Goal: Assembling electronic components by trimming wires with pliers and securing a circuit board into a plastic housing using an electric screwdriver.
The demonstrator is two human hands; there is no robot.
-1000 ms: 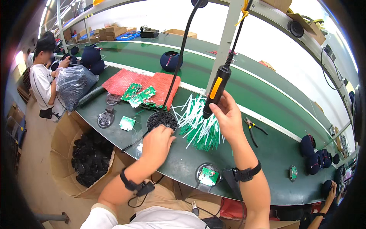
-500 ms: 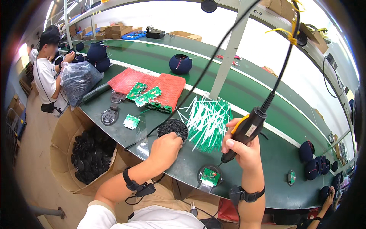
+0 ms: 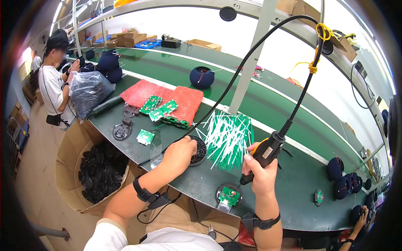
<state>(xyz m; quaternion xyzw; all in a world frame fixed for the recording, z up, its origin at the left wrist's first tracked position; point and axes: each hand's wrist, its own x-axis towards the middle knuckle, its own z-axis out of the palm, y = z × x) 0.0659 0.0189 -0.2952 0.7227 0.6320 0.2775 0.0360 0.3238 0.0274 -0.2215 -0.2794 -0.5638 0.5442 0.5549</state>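
My right hand [image 3: 260,172] is closed around a black electric screwdriver [image 3: 268,150] with a yellow strip, its cable running upward. The tool's nose points down beside a round black part [image 3: 219,191] at the table's front edge. A green circuit board [image 3: 230,196] lies on that part. My left hand [image 3: 180,155] reaches over a round black dish [image 3: 204,155] filled with small black screw-like pieces. Its fingers are pinched together at the dish; whatever is between them is too small to make out.
White strips [image 3: 228,140] lie heaped right of the dish. Green boards [image 3: 164,109] rest on red bubble wrap [image 3: 188,98]. A carton [image 3: 69,175] of black parts stands lower left. Dark blue round housings [image 3: 202,78] sit about. A co-worker [image 3: 54,83] stands far left.
The screwdriver has come slightly left and lower with my right hand, and its cable now arcs. My left hand has shifted a little farther over the dish, still pinching.
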